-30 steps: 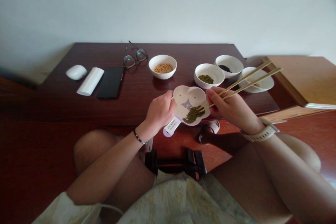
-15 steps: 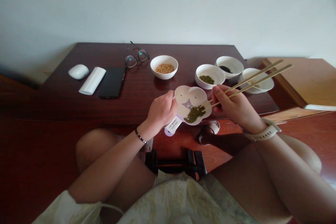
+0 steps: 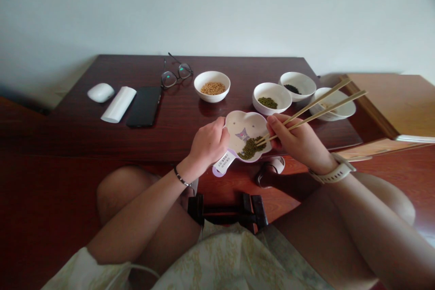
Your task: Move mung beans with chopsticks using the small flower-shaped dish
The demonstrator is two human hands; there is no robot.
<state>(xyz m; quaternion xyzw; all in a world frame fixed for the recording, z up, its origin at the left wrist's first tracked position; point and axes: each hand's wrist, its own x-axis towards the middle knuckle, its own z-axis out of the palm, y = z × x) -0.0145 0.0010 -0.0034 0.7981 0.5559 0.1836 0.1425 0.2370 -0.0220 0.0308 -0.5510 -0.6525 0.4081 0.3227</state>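
Observation:
My left hand point(image 3: 210, 142) is closed on the near-left rim of a flower-shaped bowl point(image 3: 238, 121) with a purple edge, a cartoon figure inside and a labelled short handle point(image 3: 220, 170). The bowl is tilted towards me at the table's front edge, and green mung beans point(image 3: 250, 148) lie heaped in its lower part. In my right hand point(image 3: 295, 138) is a pair of wooden chopsticks point(image 3: 321, 102), their tips down among these beans. Just behind that hand stands a white bowl point(image 3: 256, 99) with more mung beans point(image 3: 268, 103) in it.
On the dark table point(image 3: 180, 131) are a bowl of yellow beans point(image 3: 213, 88), a bowl of black beans point(image 3: 291, 89), another white bowl point(image 3: 345, 113) at right, eyeglasses point(image 3: 176, 76), a black phone point(image 3: 144, 106), a white case point(image 3: 118, 104) and a white mouse-like object point(image 3: 101, 93).
My right hand has moved slightly left with the chopsticks, and their tips have shifted left and a little down in the beans. The left hand and flower-shaped bowl stay almost still.

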